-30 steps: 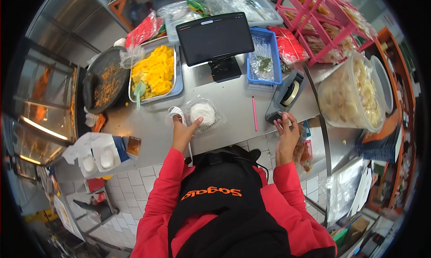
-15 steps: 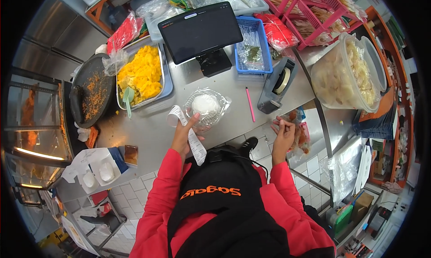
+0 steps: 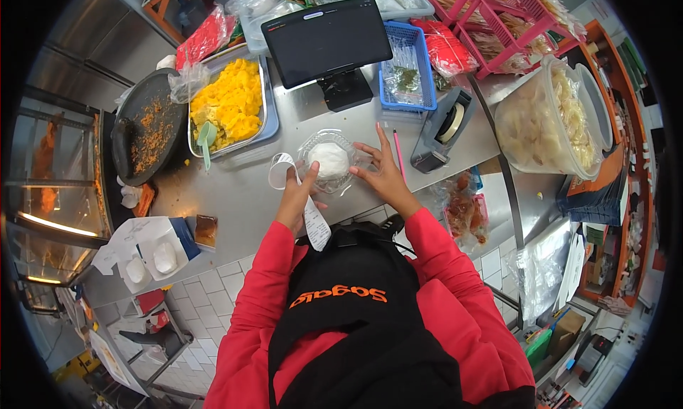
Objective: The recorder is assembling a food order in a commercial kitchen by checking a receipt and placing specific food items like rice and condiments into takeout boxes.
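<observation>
In front of me a clear plastic food container (image 3: 313, 147) holds a rounded white mound (image 3: 330, 160), perhaps rice. My left hand (image 3: 296, 195) is closed round a long paper receipt (image 3: 316, 227), whose curled end (image 3: 282, 171) rises beside the container. The left thumb also lies against the container's left side. At its right side is my right hand (image 3: 384, 174), fingers spread and thumb at the rim; nothing is gripped in it. A pink pen (image 3: 398, 144) lies just beyond the right fingers, partly hidden by them.
A tray of yellow food (image 3: 229, 99) with a green spoon (image 3: 206, 135) stands left, beside a dark stone mortar (image 3: 151, 135). Behind are a tablet screen (image 3: 327, 43) and a blue basket (image 3: 430, 82). A tape dispenser (image 3: 442, 135) and large tub (image 3: 530, 121) stand right.
My right hand has swung left from beyond the counter edge to the container's right side. My left hand, still with the receipt, has shifted slightly right. The view has turned a little.
</observation>
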### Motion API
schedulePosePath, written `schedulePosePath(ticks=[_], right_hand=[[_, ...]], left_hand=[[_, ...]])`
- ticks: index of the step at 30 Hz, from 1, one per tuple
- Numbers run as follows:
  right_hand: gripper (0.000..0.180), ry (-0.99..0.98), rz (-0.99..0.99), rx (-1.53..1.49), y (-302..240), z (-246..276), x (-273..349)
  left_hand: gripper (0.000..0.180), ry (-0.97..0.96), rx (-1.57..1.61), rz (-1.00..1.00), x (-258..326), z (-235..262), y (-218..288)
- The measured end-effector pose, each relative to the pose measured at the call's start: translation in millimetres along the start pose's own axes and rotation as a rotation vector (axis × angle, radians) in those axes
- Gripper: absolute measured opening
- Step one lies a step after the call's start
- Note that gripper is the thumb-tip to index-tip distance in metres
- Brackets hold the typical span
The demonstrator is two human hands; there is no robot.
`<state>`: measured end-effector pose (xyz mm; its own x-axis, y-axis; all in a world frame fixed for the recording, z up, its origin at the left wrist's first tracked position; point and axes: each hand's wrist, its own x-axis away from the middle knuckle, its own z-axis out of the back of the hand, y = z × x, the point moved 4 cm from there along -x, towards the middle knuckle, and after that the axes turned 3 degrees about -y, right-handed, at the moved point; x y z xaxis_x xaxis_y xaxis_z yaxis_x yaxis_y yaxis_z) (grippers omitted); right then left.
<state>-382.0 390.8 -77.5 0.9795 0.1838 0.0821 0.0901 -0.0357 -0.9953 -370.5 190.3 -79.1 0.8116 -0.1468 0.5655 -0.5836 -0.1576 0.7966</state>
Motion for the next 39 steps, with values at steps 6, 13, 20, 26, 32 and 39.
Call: schedulePosePath(ticks=[6,13,20,26,32,39], right_hand=[[0.100,0.029,0.010,-0.095,-29,-25,17],[0.083,-0.020,0.056,-0.152,-98,-36,23],[0.012,-0.131,0.072,-0.147,-157,-41,49],[0.019,-0.048,-0.154,0.040,-135,-53,36],[0.020,-0.057,-0.203,-0.001,-119,-51,31],[0.014,-0.157,-0.110,0.145,-125,-49,33]], left_hand=[[0.073,-0.105,0.169,-0.116,3,16,-10],[0.062,-0.186,0.563,-0.165,36,4,40],[0.063,-0.186,0.534,-0.311,54,-5,80],[0.062,-0.228,0.595,-0.351,69,-16,91],[0.064,-0.128,0.529,-0.455,87,-19,102],[0.054,-0.185,0.566,-0.298,86,-15,95]])
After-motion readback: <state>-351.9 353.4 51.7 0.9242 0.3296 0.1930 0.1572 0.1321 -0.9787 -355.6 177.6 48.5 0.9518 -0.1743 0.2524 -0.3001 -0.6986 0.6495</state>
